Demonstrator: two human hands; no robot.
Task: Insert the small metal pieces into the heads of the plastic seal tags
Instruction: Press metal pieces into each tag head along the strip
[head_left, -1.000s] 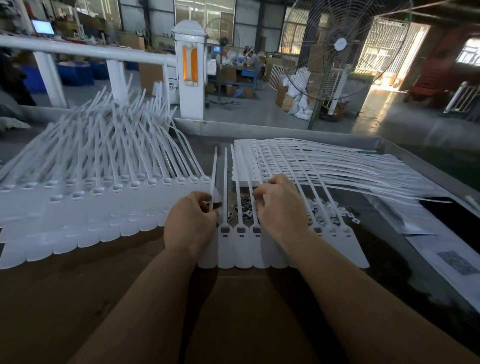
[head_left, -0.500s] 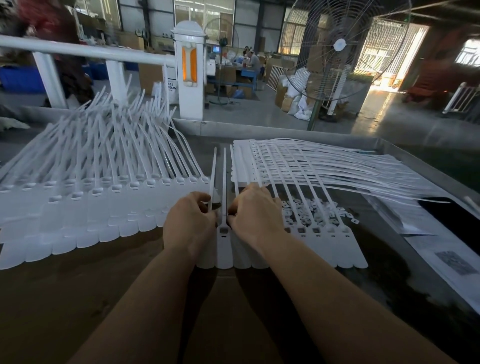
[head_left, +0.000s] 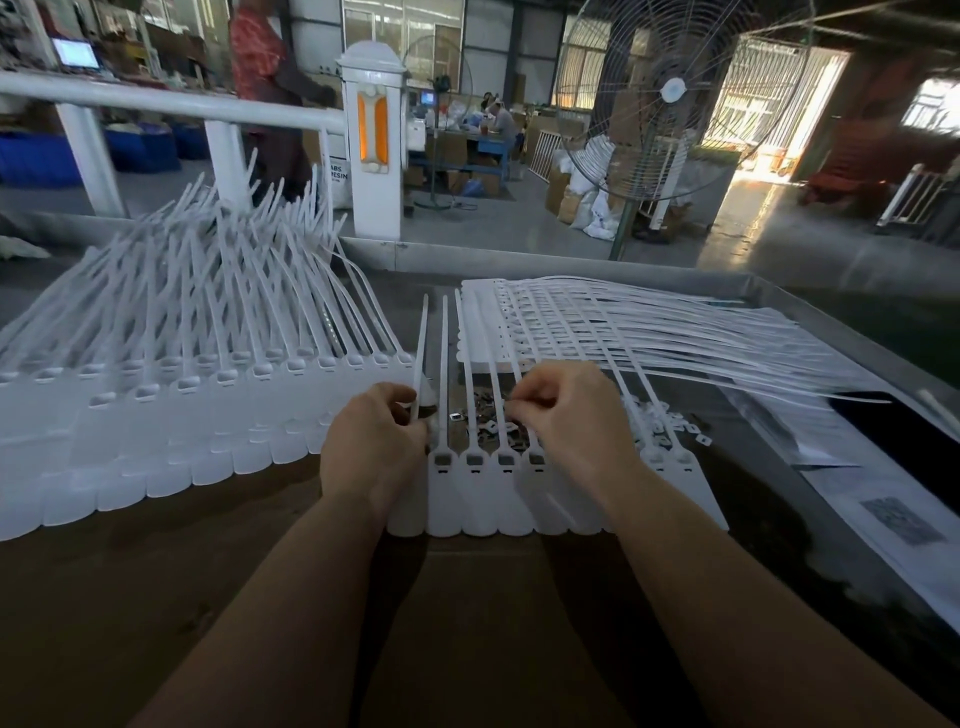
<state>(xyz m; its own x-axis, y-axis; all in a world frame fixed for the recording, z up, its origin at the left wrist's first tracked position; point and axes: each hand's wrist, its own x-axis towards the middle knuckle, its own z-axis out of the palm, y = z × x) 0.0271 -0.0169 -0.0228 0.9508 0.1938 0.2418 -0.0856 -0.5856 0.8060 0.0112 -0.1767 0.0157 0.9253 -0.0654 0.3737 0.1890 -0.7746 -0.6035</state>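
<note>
A row of white plastic seal tags (head_left: 475, 499) lies side by side in front of me, heads toward a heap of small metal pieces (head_left: 485, 415). My left hand (head_left: 374, 447) has curled fingers around the strap of the leftmost tag, at its head. My right hand (head_left: 566, 415) hovers over the heap with its fingertips pinched together; a metal piece between them is too small to make out. One metal piece (head_left: 455, 416) lies alone beside a strap.
A big fanned pile of white tags (head_left: 171, 384) fills the left of the table. Another stack of tags (head_left: 623, 332) lies at the back right. Small white caps (head_left: 670, 421) are scattered at the right. Papers (head_left: 883, 499) lie along the table's right edge.
My right hand went left to the tag heads beside my left hand, then moved back right and up over the metal heap. My left hand stayed at the leftmost tag.
</note>
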